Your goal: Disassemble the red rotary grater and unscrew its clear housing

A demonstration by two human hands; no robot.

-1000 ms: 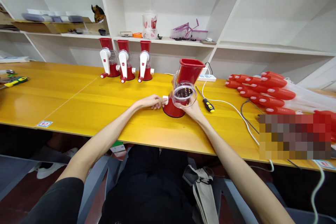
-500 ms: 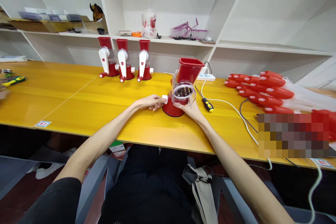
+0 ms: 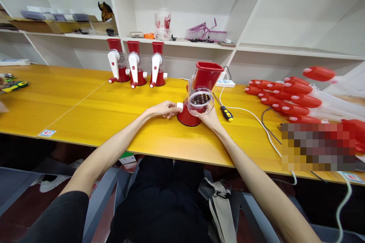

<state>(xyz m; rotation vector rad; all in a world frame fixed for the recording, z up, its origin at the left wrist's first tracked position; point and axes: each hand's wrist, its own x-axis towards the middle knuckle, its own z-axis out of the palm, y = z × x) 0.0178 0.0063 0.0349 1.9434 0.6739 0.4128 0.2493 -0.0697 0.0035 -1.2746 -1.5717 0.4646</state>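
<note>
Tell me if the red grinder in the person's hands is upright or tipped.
Upright. The red grinder stands with its base down on the yellow table and its hopper on top.

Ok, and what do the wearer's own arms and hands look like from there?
The left arm wears a plain black sleeve ending near the elbow; below it the forearm is bare. The right arm shows no sleeve in view. Left hand and right hand are ungloved, with no watch or wristband visible.

White shelving [image 3: 288, 11] behind yellow tabletop [image 3: 85, 100]; reddish floor [image 3: 28, 205], blue-grey frame [image 3: 102, 201] below.
</note>
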